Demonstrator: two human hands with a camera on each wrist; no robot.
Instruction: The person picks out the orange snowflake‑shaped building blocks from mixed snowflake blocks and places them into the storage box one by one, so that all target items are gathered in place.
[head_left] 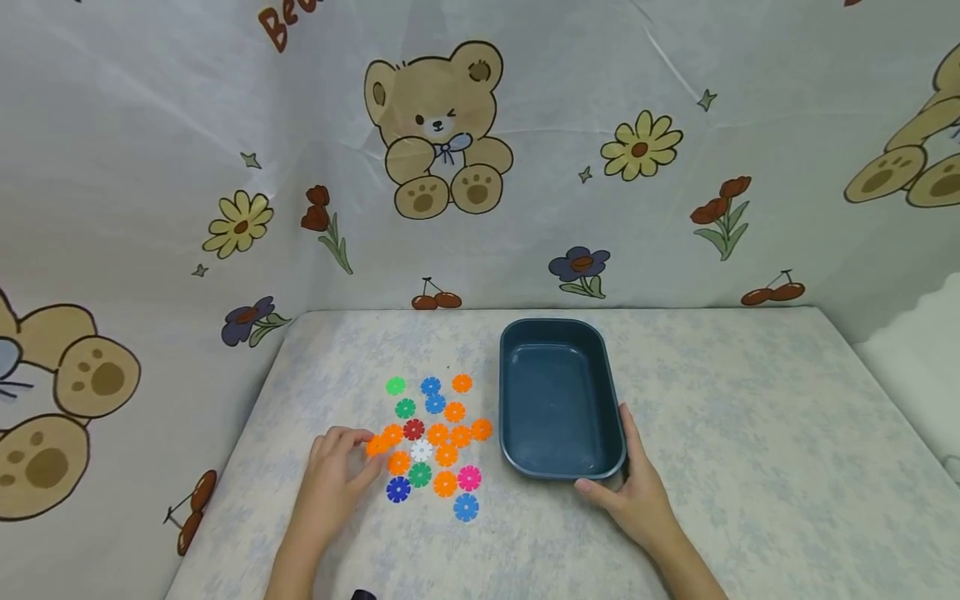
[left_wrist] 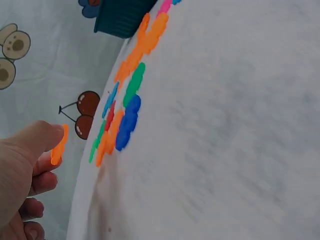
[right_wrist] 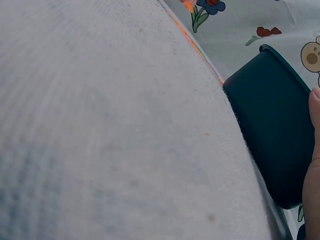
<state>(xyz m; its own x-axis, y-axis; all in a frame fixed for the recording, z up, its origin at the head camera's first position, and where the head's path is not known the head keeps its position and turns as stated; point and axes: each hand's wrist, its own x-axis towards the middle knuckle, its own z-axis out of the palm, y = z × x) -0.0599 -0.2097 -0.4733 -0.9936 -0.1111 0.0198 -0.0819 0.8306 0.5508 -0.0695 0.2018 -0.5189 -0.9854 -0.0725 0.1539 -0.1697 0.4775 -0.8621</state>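
My left hand [head_left: 334, 470] pinches an orange notched plastic disc [left_wrist: 59, 145] between thumb and fingertips; the left wrist view shows it held up off the table. Right beside it lie the other flat discs, such as a red one [head_left: 413, 429], a white one [head_left: 422, 450] and a dark blue one [head_left: 398, 489], some overlapping. To their right stands a dark teal rectangular bin [head_left: 558, 400], with nothing seen inside. My right hand [head_left: 637, 497] grips its near right corner, thumb at the near side and fingers along the right side.
A pale mottled cloth covers the table [head_left: 765, 433]. Behind and left of it hangs a white curtain [head_left: 555, 75] printed with bears and flowers. A small black object [head_left: 363, 594] shows at the near edge of the head view.
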